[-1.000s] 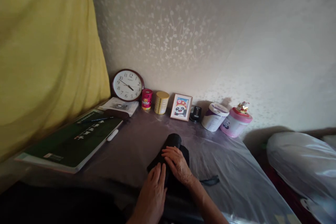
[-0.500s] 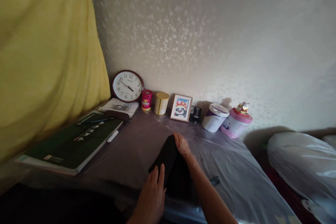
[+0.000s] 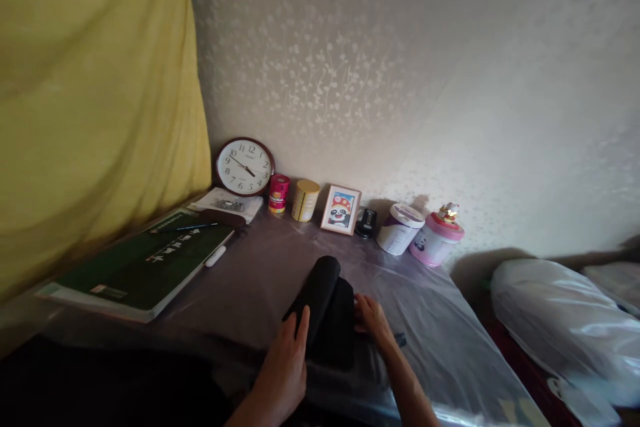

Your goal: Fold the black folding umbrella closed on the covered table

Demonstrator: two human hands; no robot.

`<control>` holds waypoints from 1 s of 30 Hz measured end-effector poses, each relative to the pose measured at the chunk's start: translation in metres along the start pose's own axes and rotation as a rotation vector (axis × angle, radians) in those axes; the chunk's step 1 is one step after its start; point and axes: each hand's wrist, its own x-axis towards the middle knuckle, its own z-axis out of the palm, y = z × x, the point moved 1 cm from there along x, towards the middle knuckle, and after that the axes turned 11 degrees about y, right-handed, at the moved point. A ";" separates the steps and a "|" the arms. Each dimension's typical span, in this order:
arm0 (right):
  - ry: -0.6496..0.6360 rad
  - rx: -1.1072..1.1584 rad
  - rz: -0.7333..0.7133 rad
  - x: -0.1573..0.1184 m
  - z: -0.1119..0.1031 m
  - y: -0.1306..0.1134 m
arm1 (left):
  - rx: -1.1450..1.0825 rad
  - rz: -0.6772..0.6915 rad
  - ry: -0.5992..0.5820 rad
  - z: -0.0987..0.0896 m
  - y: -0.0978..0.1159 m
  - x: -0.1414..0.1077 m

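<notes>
A black folded cloth (image 3: pixel 330 317) lies on the covered table in front of me, its left part raised into a rounded roll and its right part flatter. My left hand (image 3: pixel 286 361) grips the near left side of the roll, with the fingers on top and the rest hidden beneath. At the cloth's right edge is my right hand (image 3: pixel 371 317), its fingers curled against the border; the fingertips are partly hidden. A small dark object (image 3: pixel 400 339), too unclear to name, lies just right of my right wrist.
On the left lies a large green book (image 3: pixel 150 260) with a pen (image 3: pixel 197 226) on it. Along the wall stand a clock (image 3: pixel 245 167), a pink can (image 3: pixel 279 193), a yellow-lidded can (image 3: pixel 305 200), a picture frame (image 3: pixel 341 209) and two tubs (image 3: pixel 400 229). The table's right edge borders plastic-wrapped bundles (image 3: pixel 560 307).
My right hand has moved from the cloth's far top corner down to its right edge. The cloth now shows a rounded roll beside a flatter part. The view has shifted slightly.
</notes>
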 end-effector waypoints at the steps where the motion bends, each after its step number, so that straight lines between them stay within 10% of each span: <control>1: -0.010 -0.002 0.028 -0.004 0.002 -0.003 | -0.001 -0.002 -0.006 0.000 0.000 0.000; 10: 0.168 -0.105 -0.114 -0.011 0.010 -0.033 | -0.061 -0.013 0.003 -0.006 0.000 0.003; 30: 0.129 -0.004 -0.217 -0.007 0.025 -0.058 | -0.060 -0.033 0.008 -0.003 0.000 0.002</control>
